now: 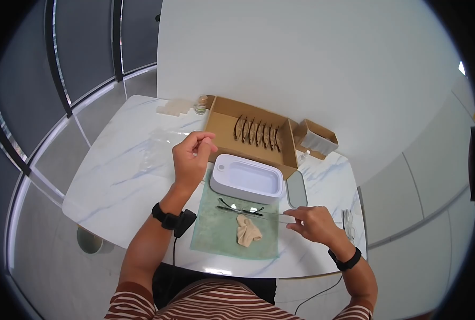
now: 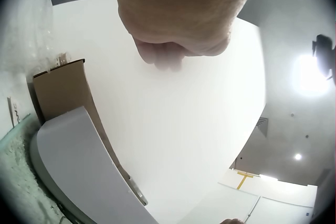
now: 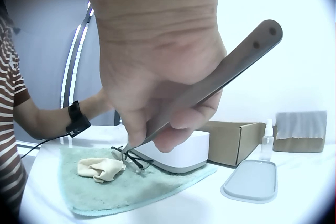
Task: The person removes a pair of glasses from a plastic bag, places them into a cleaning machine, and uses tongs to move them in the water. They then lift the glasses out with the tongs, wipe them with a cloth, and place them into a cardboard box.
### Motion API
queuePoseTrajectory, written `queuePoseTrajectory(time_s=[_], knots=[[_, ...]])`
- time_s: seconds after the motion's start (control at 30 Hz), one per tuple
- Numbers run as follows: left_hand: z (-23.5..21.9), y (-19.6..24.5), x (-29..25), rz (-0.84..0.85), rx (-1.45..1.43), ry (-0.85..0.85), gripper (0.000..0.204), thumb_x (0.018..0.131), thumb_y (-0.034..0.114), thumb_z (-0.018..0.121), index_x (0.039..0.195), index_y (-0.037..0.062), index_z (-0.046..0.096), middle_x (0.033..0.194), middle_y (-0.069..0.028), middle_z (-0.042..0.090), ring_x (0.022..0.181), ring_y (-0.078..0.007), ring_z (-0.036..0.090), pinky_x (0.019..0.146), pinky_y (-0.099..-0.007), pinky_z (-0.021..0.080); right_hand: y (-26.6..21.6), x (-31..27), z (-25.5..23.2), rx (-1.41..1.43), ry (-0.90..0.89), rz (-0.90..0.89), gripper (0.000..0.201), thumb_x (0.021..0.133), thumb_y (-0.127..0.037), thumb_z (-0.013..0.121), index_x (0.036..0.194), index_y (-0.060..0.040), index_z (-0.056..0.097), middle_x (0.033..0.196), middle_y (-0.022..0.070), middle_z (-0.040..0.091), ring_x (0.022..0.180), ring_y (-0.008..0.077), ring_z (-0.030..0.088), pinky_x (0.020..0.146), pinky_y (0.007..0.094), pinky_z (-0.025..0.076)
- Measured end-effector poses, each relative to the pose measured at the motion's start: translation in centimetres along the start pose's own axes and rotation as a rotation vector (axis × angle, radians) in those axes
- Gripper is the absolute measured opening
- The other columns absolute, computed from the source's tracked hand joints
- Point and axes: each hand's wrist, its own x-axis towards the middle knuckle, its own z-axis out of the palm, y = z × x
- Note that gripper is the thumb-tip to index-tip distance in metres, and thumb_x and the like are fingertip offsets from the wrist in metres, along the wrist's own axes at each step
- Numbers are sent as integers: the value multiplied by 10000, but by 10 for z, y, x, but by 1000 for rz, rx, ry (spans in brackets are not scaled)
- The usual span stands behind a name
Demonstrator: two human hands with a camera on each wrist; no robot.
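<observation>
My right hand (image 1: 315, 223) grips a pair of metal tweezers (image 3: 239, 61) between thumb and fingers. The tweezers point left, their tips right at a pair of dark-framed glasses (image 1: 240, 208) on the green cloth (image 1: 211, 234). Beside the glasses, toward me, lies a crumpled beige cloth (image 1: 246, 232). My left hand (image 1: 191, 157) is raised left of the white oblong basin (image 1: 227, 188), fingers curled in toward the thumb, with nothing visible in it. In the left wrist view, the wrist hides most of its fingers.
Behind the basin stands an open cardboard box (image 1: 224, 114) with several dark glasses in a row. A grey lid (image 1: 296, 189) lies right of the basin. Farther back are a small spray bottle (image 3: 267, 142), a smaller box (image 1: 309, 133) and a glass jar (image 1: 200, 105). Clear plastic (image 1: 160, 152) lies left.
</observation>
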Motion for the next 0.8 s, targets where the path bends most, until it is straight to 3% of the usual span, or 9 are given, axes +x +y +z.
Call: queuePoseTrajectory(time_s=[0.07,0.13,0.2,0.3,0.33,0.4,0.53,0.57,0.8], knots=[[-1,0,0,-9,17,-21,160,1010,60,564,1070,-31,681,810,-34,695,759,-71,633,731,-233,507,-1,-4,-9,20,11,31,326,798,-178,818,1106,-93,754,742,52,688,617,256,643,587,359,506],[0,0,0,21,-26,34,141,975,44,596,1030,-40,695,794,-59,708,728,-83,661,680,-235,513,3,-14,-12,75,67,62,340,817,-189,807,1138,-94,744,754,46,690,613,232,641,577,350,505],[0,3,-2,36,-30,27,127,981,41,598,1018,-33,694,777,-15,671,689,-48,600,644,-205,474,7,-24,-12,122,131,102,354,837,-199,797,1170,-94,734,766,40,691,609,208,639,566,341,503],[-3,2,-5,65,70,111,110,987,37,599,1007,-17,693,744,61,572,631,-6,442,562,-186,343,19,-38,2,354,527,299,349,882,-204,767,1194,-61,708,767,85,704,585,167,623,558,303,477],[-5,2,-5,85,81,130,109,990,39,598,1002,-12,693,735,81,538,619,3,389,539,-191,295,27,-42,8,336,543,316,349,882,-204,767,1194,-61,708,767,85,704,585,167,623,558,303,477],[-10,5,-5,43,55,187,116,994,50,594,991,-12,692,712,92,503,605,5,361,526,-207,261,46,-46,26,352,610,531,353,900,-256,749,1187,-55,704,744,107,699,577,185,620,553,301,468],[-19,-5,-5,23,76,247,123,994,60,586,987,-5,691,701,88,490,602,-1,361,531,-208,264,73,-51,56,161,445,680,381,915,-341,714,1165,-54,709,783,133,720,648,278,677,600,380,507],[-20,-5,-6,24,77,248,123,994,60,586,987,-5,691,701,88,490,602,-1,361,531,-208,264,83,-53,67,96,439,668,387,906,-355,713,1146,-53,723,859,150,729,748,322,695,665,422,527],[-23,-6,-7,63,89,222,120,993,53,583,1003,-4,688,695,83,484,604,-3,374,536,-208,279,101,-51,91,9,362,653,378,866,-339,734,1110,-49,744,940,141,715,806,309,691,721,407,534]])
